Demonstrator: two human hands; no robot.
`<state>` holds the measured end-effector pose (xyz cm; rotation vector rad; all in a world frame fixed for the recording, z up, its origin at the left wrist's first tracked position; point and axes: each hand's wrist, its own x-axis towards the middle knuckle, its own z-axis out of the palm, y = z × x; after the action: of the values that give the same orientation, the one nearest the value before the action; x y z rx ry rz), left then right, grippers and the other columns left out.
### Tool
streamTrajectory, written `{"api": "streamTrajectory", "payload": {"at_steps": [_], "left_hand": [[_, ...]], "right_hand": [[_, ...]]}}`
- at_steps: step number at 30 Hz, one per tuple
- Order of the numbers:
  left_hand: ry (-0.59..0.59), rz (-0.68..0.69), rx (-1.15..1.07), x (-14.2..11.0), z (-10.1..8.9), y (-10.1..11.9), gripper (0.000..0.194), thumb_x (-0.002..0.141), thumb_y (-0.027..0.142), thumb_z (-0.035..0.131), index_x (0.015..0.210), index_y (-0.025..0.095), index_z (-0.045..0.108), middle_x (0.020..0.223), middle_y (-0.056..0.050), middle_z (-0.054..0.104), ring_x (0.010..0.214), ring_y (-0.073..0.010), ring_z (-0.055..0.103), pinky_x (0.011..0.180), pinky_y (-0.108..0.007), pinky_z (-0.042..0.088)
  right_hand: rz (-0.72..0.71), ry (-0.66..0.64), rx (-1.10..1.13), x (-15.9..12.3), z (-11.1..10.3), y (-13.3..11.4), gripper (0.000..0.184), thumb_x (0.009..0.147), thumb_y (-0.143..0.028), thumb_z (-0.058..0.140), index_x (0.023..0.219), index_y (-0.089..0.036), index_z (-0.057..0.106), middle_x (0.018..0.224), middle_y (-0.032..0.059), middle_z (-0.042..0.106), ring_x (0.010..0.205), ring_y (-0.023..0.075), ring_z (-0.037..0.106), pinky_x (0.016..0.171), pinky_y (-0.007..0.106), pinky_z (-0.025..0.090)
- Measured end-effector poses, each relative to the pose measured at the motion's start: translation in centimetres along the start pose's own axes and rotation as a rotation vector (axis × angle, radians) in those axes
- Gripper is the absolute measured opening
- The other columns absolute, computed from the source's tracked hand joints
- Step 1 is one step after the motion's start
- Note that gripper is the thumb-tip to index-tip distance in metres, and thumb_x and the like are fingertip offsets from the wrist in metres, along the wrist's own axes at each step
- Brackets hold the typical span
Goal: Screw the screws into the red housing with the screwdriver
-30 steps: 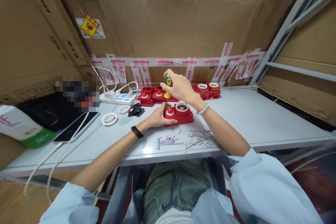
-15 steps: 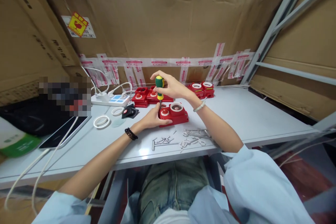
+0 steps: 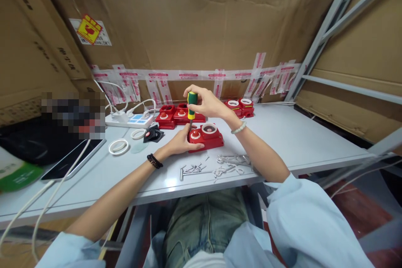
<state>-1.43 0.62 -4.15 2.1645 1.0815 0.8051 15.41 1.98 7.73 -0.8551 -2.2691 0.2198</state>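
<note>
A red plastic housing (image 3: pixel 209 139) with a red button and a white ring on top lies on the grey table (image 3: pixel 295 134). My left hand (image 3: pixel 180 141) grips its left end and holds it down. My right hand (image 3: pixel 207 102) is closed around the top of a green and yellow screwdriver (image 3: pixel 191 106), which stands upright with its tip at the housing's left part. A small pile of screws and bent metal clips (image 3: pixel 216 166) lies just in front of the housing.
More red housings (image 3: pixel 171 116) stand behind, and two (image 3: pixel 240 106) at the right. A white power strip (image 3: pixel 130 120), loose white rings (image 3: pixel 118 147), a black part (image 3: pixel 153 134) and a tablet (image 3: pixel 73 160) lie to the left. Cardboard walls (image 3: pixel 194 33) surround the table.
The view has drifted, so everything sits a little further left in the picture. My fingers have shifted on the screwdriver handle; both hands stay on screwdriver and housing.
</note>
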Motion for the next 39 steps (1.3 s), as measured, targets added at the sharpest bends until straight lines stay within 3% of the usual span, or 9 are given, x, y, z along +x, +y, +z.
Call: {"api": "streamTrajectory", "payload": {"at_steps": [3,7,11,14,19,23,28,33,39], "left_hand": [[0.02,0.014,0.029,0.1,0.0,-0.1,0.077,0.066,0.055,0.077,0.124,0.016,0.044,0.13,-0.017,0.057,0.115,-0.0341,0.059,0.099,-0.052,0.047],[-0.002,0.025,0.028,0.1,0.0,-0.1,0.076,0.068,0.055,0.075,0.124,0.015,0.043,0.128,-0.017,0.058,0.115,-0.0342,0.059,0.1,-0.053,0.047],[-0.004,0.039,0.006,0.2,0.0,-0.3,0.074,0.068,0.054,0.076,0.123,0.017,0.043,0.123,-0.013,0.062,0.116,-0.0338,0.059,0.1,-0.053,0.047],[-0.006,0.03,0.003,0.2,0.2,-0.5,0.072,0.068,0.053,0.077,0.122,0.017,0.044,0.127,-0.014,0.06,0.116,-0.0339,0.059,0.101,-0.053,0.047],[-0.019,0.026,-0.03,0.3,0.4,-0.7,0.078,0.067,0.053,0.077,0.124,0.015,0.042,0.133,-0.017,0.054,0.115,-0.0326,0.059,0.098,-0.05,0.049],[-0.02,0.015,-0.054,0.3,0.5,-0.8,0.079,0.067,0.053,0.078,0.126,0.016,0.04,0.136,-0.018,0.052,0.116,-0.0318,0.059,0.099,-0.049,0.049],[0.001,0.01,-0.065,0.2,0.6,-1.0,0.083,0.065,0.051,0.08,0.128,0.017,0.038,0.134,-0.018,0.053,0.118,-0.0319,0.059,0.1,-0.049,0.048],[-0.033,-0.014,-0.113,0.1,0.5,-0.7,0.084,0.066,0.049,0.08,0.129,0.017,0.036,0.113,-0.013,0.066,0.102,-0.0295,0.066,0.092,-0.049,0.052],[0.0,0.014,-0.038,0.1,0.4,-0.7,0.081,0.066,0.05,0.08,0.127,0.017,0.039,0.122,-0.015,0.061,0.11,-0.0315,0.062,0.096,-0.051,0.048]], "right_hand": [[0.123,0.092,-0.195,0.3,1.3,-1.3,0.022,0.084,-0.029,0.064,0.1,-0.019,0.054,0.086,0.004,0.067,0.075,0.0176,0.058,0.073,0.03,0.042],[0.197,0.165,-0.332,0.7,2.8,-1.7,0.028,0.091,-0.04,0.054,0.109,-0.018,0.052,0.086,0.0084,0.068,0.076,0.0232,0.061,0.069,0.032,0.041],[0.068,0.049,-0.149,0.8,1.9,-0.8,0.031,0.086,-0.032,0.058,0.114,-0.022,0.049,0.101,0.0045,0.067,0.083,0.02,0.061,0.075,0.03,0.043],[-0.036,-0.06,-0.043,0.7,1.1,-0.6,0.026,0.082,-0.024,0.063,0.105,-0.021,0.052,0.099,0.0016,0.066,0.083,0.0166,0.059,0.076,0.027,0.042],[0.188,0.158,-0.218,0.8,2.4,-0.6,0.027,0.085,-0.038,0.063,0.099,-0.018,0.053,0.086,0.0058,0.067,0.074,0.0204,0.058,0.072,0.031,0.04],[0.156,0.207,-0.11,0.4,2.5,-0.3,0.026,0.084,-0.041,0.063,0.093,-0.02,0.052,0.081,0.0021,0.065,0.069,0.0172,0.056,0.07,0.03,0.041],[0.122,0.392,0.07,-2.0,0.5,-0.4,0.025,0.083,-0.043,0.06,0.086,-0.022,0.047,0.074,-0.0018,0.058,0.065,0.0139,0.053,0.065,0.028,0.043],[0.175,0.264,0.144,-5.1,-0.1,0.2,0.021,0.078,-0.034,0.062,0.077,-0.022,0.045,0.067,-0.0033,0.054,0.061,0.0127,0.05,0.059,0.027,0.04],[0.186,0.165,0.049,-6.3,0.8,0.6,0.021,0.075,-0.03,0.061,0.074,-0.021,0.043,0.062,-0.0052,0.051,0.055,0.01,0.043,0.055,0.026,0.033]]}}
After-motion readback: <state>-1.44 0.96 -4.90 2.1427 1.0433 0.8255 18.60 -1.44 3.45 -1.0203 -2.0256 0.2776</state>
